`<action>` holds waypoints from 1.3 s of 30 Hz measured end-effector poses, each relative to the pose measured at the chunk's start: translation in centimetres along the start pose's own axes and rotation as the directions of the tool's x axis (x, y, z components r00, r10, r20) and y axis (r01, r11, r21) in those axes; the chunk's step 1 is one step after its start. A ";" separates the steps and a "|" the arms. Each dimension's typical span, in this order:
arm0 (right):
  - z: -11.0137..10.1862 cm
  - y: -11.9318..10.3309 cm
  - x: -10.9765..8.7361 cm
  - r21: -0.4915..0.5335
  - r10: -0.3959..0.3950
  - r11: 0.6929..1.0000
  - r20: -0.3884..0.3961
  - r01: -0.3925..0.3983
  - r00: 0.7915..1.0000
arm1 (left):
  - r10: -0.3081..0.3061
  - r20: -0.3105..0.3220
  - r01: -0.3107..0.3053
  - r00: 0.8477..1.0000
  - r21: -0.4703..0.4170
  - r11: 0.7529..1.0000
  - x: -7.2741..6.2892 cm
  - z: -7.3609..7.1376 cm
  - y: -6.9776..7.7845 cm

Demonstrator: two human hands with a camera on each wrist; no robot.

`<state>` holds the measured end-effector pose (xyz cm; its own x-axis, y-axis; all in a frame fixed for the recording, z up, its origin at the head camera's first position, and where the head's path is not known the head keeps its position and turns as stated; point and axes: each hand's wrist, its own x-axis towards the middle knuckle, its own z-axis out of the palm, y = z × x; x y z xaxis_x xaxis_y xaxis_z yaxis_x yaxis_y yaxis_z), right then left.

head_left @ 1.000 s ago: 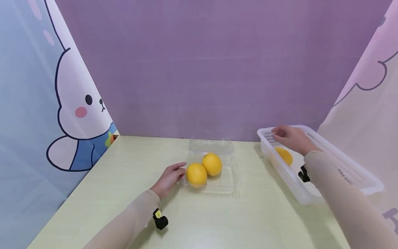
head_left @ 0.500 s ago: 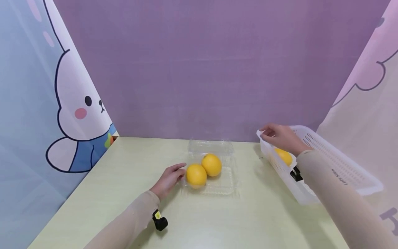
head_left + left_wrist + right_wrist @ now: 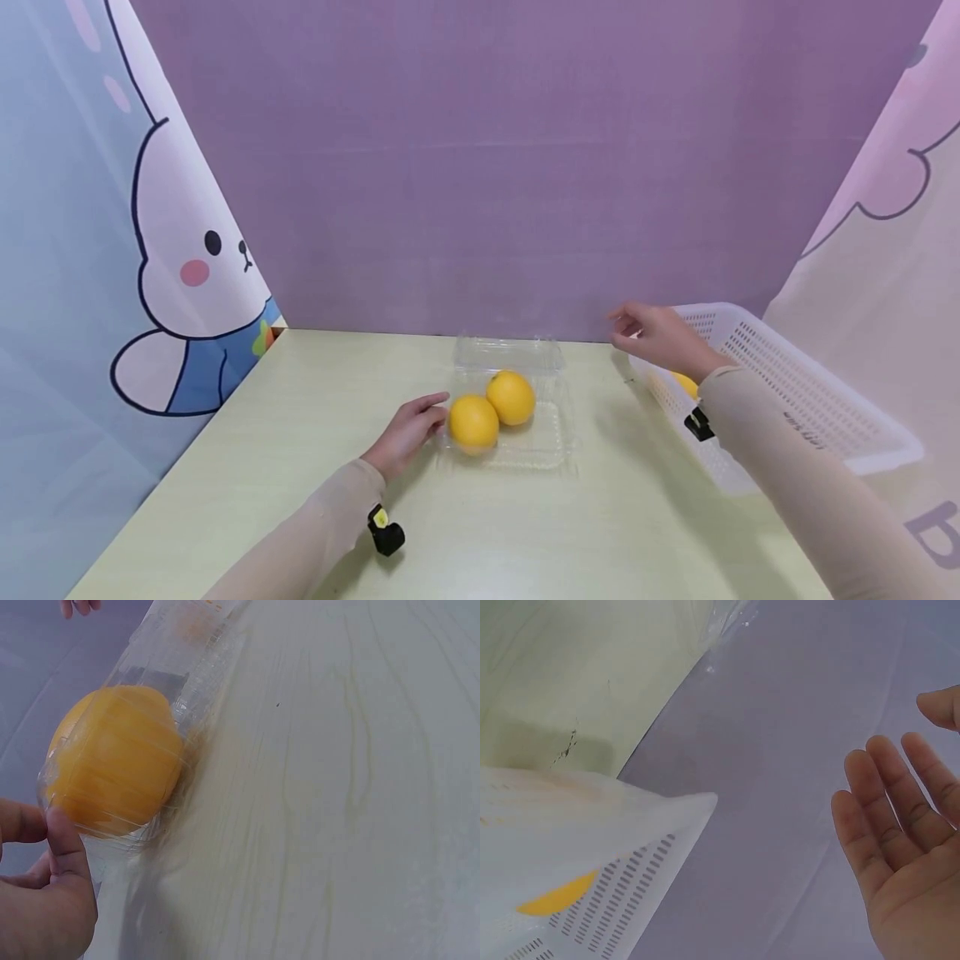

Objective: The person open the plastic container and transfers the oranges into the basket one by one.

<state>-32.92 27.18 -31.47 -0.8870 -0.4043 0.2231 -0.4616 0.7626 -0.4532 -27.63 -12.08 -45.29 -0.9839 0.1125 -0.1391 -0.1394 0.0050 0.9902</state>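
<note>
The right hand (image 3: 660,333) has moved left since the earlier frame, from over the basket (image 3: 795,379) to just past its far left corner, while the left hand (image 3: 408,429) and the fruit have stayed put. Since it has come away with nothing in it, the third orange (image 3: 685,385) is left behind in the basket, now partly hidden by the forearm; so the work looks partway along, with two oranges in the clear box and one apart from them. Nearest on the worktop (image 3: 247,467), the left hand is at the left side of the clear box (image 3: 540,433); the left wrist view shows thumb and forefinger drawn close together, seeming to pinch its rim. Just beside those fingers sits the near orange (image 3: 473,423), with the far orange (image 3: 511,397) against it, a little to the right, both in the left part of the box. Beyond them the box's lid (image 3: 508,354) lies folded back at the far side. The right hand holds nothing: its fingers are slightly bent, the thumb well apart from them. Farthest off hangs a purple cloth (image 3: 450,167).
</note>
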 end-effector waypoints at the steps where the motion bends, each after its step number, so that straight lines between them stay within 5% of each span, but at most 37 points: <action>1: 0.2 -0.1 0.0 -0.001 -0.004 1.000 -0.002 0.004 1.000 | 0.003 -0.001 -0.003 1.000 -0.003 1.000 0.0 0.0 0.0; 39: 7.0 -1.9 0.6 0.110 -0.106 0.988 0.002 0.105 0.994 | 0.002 0.000 -0.002 1.000 0.001 1.000 0.2 0.0 -0.2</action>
<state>-32.47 21.92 -36.51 -0.8331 -0.4838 0.2681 -0.5480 0.6558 -0.5192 -27.80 -12.05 -45.48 -0.9841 0.1129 -0.1374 -0.1377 0.0053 0.9905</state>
